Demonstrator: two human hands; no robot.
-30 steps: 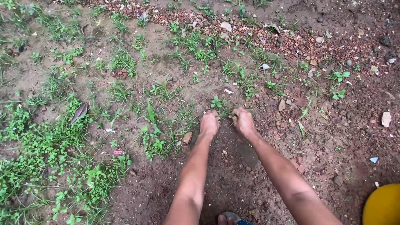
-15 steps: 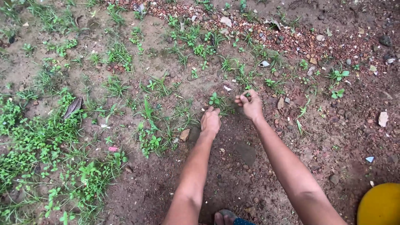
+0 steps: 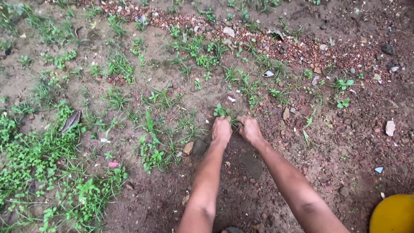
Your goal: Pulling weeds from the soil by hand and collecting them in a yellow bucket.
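1. Your left hand (image 3: 221, 130) and right hand (image 3: 249, 128) sit side by side, both curled shut on a small green weed (image 3: 224, 112).
2. The weed stands in damp reddish-brown soil (image 3: 345, 142).
3. Grass patches (image 3: 39, 159) left; gravel strip (image 3: 267, 39) beyond; yellow object (image 3: 394, 214) lower right.

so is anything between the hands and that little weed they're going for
Nothing visible. The left hand and right hand are both down on the soil right at the small weed, fingers curled at its base. A small stone lies off to the left, out of the way.
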